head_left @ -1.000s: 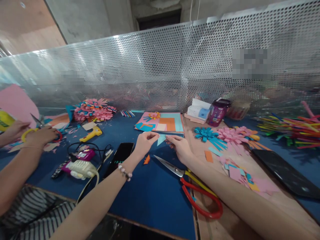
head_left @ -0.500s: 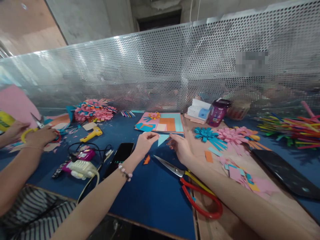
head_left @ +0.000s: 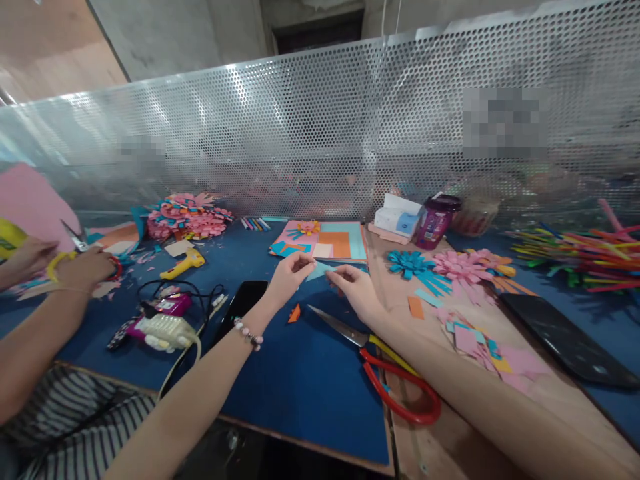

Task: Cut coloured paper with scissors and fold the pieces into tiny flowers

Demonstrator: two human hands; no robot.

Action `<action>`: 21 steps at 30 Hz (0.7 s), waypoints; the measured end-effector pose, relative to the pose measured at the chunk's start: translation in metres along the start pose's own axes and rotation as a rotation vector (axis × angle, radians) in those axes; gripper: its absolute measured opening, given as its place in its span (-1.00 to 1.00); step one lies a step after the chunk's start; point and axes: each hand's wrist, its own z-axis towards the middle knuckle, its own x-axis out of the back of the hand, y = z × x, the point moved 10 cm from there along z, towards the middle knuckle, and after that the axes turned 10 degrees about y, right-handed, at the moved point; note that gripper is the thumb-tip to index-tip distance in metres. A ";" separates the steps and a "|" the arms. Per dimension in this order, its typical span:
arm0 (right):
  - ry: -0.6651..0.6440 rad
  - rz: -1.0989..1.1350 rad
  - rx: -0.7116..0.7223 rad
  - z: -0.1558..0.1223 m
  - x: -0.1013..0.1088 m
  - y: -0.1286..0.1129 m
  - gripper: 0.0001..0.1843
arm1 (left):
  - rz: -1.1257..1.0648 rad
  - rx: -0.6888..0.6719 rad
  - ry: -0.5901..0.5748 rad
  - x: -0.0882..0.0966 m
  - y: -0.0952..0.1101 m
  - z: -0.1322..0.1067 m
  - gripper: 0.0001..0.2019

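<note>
Between my two hands is a small piece of light blue paper [head_left: 317, 271], folded to a point. My left hand [head_left: 295, 272], with a bead bracelet at the wrist, pinches its left end. The fingertips of my right hand [head_left: 353, 285] close on its right side. Just below lies a small folded orange paper piece [head_left: 294, 313] on the blue table. Large scissors [head_left: 370, 350] with red and yellow handles rest partly under my right forearm, blades apart. Behind my hands is a stack of coloured paper sheets [head_left: 345, 230] with a small paper flower on top.
Left of me a co-worker's hands [head_left: 83, 270] hold scissors against pink paper [head_left: 35, 197]. A yellow glue gun [head_left: 184, 264], a cabled power strip [head_left: 165, 327] and a phone [head_left: 245, 300] lie nearby. To the right are paper flowers [head_left: 463, 267], a purple cup [head_left: 437, 223] and a black phone [head_left: 565, 340].
The light blue paper, earlier hanging from my left fingers with my right hand apart from it, is now stretched between both hands. My right fingers have moved left onto it.
</note>
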 end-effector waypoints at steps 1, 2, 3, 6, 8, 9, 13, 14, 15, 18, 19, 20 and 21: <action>0.000 -0.013 0.012 0.000 0.000 0.000 -0.68 | -0.014 0.008 -0.009 -0.001 0.000 0.000 -0.84; 0.000 -0.022 0.023 0.001 0.000 0.000 -0.68 | -0.027 0.018 -0.020 -0.002 -0.001 0.000 -0.84; 0.001 -0.027 0.033 0.001 0.001 0.000 -0.68 | -0.038 0.029 -0.034 -0.003 -0.002 -0.001 -0.84; 0.022 -0.036 0.060 0.003 0.004 -0.001 -0.68 | -0.062 0.053 -0.088 -0.008 -0.006 -0.002 -0.83; 0.041 -0.047 0.079 0.003 0.006 -0.003 -0.70 | -0.055 0.067 -0.135 -0.012 -0.009 -0.003 -0.83; 0.046 -0.055 0.090 0.003 0.007 -0.004 -0.70 | -0.042 0.073 -0.162 -0.014 -0.010 -0.004 -0.84; 0.017 -0.110 0.158 -0.002 0.002 -0.011 -0.74 | 0.022 0.081 -0.250 -0.022 -0.011 -0.009 -0.84; -0.003 -0.133 0.181 -0.004 -0.001 -0.013 -0.76 | 0.037 0.068 -0.265 -0.023 -0.009 -0.009 -0.83; -0.027 -0.159 0.202 -0.005 -0.004 -0.016 -0.77 | 0.053 0.047 -0.277 -0.024 -0.007 -0.010 -0.82; -0.117 -0.233 0.233 -0.005 -0.013 -0.023 -0.80 | 0.103 -0.002 -0.328 -0.027 -0.004 -0.012 -0.83; -0.152 -0.268 0.228 -0.005 -0.013 -0.025 -0.79 | 0.115 0.002 -0.348 -0.027 -0.005 -0.013 -0.83; -0.183 -0.307 0.219 -0.004 -0.011 -0.027 -0.77 | 0.121 0.015 -0.361 -0.028 -0.007 -0.013 -0.83; -0.219 -0.344 0.201 -0.005 -0.006 -0.029 -0.75 | 0.120 0.031 -0.361 -0.027 -0.009 -0.012 -0.83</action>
